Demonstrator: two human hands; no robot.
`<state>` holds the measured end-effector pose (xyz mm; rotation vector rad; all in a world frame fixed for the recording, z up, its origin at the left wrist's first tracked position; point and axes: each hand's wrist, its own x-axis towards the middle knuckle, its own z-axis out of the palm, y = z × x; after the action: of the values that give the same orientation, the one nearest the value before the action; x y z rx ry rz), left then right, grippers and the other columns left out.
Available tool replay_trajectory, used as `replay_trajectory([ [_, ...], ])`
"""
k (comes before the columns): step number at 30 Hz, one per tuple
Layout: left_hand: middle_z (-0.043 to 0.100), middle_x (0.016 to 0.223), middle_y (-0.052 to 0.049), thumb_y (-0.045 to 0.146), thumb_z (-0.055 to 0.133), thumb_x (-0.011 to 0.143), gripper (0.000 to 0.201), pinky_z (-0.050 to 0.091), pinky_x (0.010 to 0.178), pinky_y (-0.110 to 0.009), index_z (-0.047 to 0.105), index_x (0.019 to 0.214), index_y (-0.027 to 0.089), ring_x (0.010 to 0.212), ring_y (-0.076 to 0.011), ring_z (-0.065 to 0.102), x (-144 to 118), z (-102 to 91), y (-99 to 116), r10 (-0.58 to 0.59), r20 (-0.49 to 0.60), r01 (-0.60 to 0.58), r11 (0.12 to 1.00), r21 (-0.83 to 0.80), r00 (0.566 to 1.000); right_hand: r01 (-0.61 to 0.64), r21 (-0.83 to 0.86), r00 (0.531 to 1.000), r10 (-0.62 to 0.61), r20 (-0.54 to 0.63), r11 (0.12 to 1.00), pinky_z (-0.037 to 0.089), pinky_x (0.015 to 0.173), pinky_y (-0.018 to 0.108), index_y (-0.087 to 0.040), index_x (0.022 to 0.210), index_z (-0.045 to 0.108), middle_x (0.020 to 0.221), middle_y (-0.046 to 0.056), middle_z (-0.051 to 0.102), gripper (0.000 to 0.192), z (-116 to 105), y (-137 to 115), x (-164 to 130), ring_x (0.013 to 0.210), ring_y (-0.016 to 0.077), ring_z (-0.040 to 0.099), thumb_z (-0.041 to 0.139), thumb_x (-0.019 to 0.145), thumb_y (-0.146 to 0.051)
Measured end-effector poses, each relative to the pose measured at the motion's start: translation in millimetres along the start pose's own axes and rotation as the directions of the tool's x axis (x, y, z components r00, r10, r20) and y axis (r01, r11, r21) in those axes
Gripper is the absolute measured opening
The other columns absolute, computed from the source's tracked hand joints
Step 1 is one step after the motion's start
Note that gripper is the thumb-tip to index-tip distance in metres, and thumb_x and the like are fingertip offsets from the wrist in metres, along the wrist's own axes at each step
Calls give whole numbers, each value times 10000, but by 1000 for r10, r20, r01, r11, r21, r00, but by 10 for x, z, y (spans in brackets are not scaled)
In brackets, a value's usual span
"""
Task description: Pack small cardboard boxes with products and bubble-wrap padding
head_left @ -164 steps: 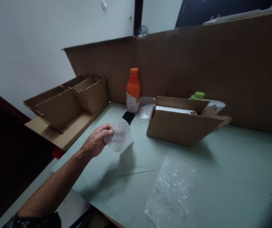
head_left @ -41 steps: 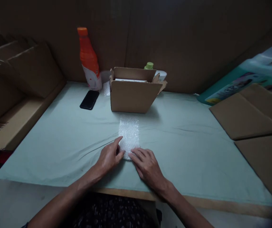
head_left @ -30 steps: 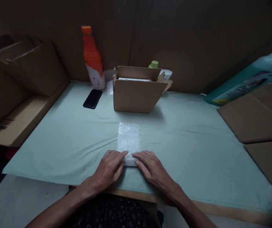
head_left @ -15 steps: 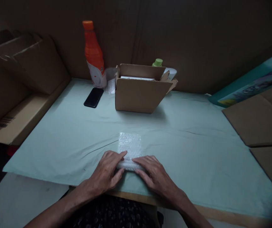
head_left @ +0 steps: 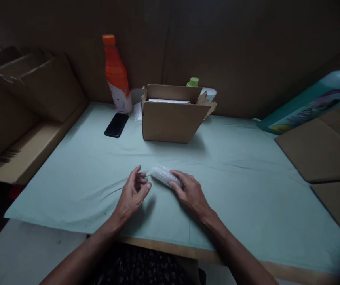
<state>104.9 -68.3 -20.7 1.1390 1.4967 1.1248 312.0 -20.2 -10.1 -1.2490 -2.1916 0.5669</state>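
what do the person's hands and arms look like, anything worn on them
The left hand and right hand are ungloved, and no ring or watch shows. Both visible forearms are bare, with no sleeve in view. Dark clothing with small pale marks shows between them.

The right hand [head_left: 192, 192] holds a roll of bubble wrap [head_left: 162, 175] by one end above the cloth-covered bench [head_left: 247, 209]. The left hand [head_left: 131, 196], loosely curled, is just beside the other end. Farther back are a phone [head_left: 116, 125], an orange bottle [head_left: 117, 73] and an open cardboard box [head_left: 172, 122].
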Motion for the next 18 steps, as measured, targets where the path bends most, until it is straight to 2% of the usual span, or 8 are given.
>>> replay_trajectory([
  [2,568,1335,-183,368,630,834,814,509,983,-386,253,1510,118,1146,-233,621,-108,24,4,-113,90,128,972,-196,990,-99,181,995,91,50,978,552,868,394,-201,1172,674,1122,84,751,272,-2,-50,-31,981,247,698,593,923,-275],
  [4,578,1338,-182,328,637,797,891,489,1010,-370,192,1534,98,1178,-236,608,-174,59,52,-149,164,190,944,-271,975,-156,300,982,116,146,941,566,843,376,-217,1120,684,1074,64,755,237,-23,-123,-113,948,235,703,599,913,-297],
  [6,601,1306,-166,286,630,777,927,487,997,-355,160,1552,95,1130,-223,617,-214,96,125,-130,182,176,948,-266,975,-156,341,977,94,190,927,552,919,410,-217,1134,677,1136,82,734,270,-78,-167,-196,1042,256,684,635,887,-319],
  [10,627,1248,-130,206,591,794,953,510,905,-324,74,1592,144,984,-190,637,-297,168,188,-28,326,93,979,-184,945,-151,457,961,22,275,877,536,978,429,-211,1404,530,1358,140,628,653,-243,-164,-251,1176,285,637,720,830,-457],
  [12,669,1134,-93,177,578,806,965,521,834,-308,33,1602,168,896,-179,645,-312,188,158,-7,424,51,994,-92,906,-162,523,938,-34,344,837,552,946,406,-207,1361,578,1282,132,669,612,-299,-152,-234,1127,278,661,701,842,-507],
  [15,696,1089,-86,234,639,816,962,544,807,-341,89,1604,195,888,-212,662,-179,140,200,66,533,-148,983,113,844,-109,514,963,-38,267,851,536,962,385,-214,1101,710,1151,102,712,321,-357,-108,-199,1094,264,669,674,873,-437],
  [17,634,1298,-146,305,677,830,893,529,936,-426,205,1583,217,1105,-280,636,63,56,386,239,529,-410,882,232,814,-74,448,989,9,145,891,558,888,341,-219,987,722,1074,88,720,208,-423,-42,-184,1024,248,686,693,851,-374],
  [18,554,1421,-166,320,677,844,835,480,1030,-473,265,1563,224,1252,-312,563,234,8,530,360,491,-541,788,295,793,-77,414,993,34,110,907,570,821,314,-221,956,720,1012,76,724,182,-469,-2,-180,954,236,697,704,836,-357],
])
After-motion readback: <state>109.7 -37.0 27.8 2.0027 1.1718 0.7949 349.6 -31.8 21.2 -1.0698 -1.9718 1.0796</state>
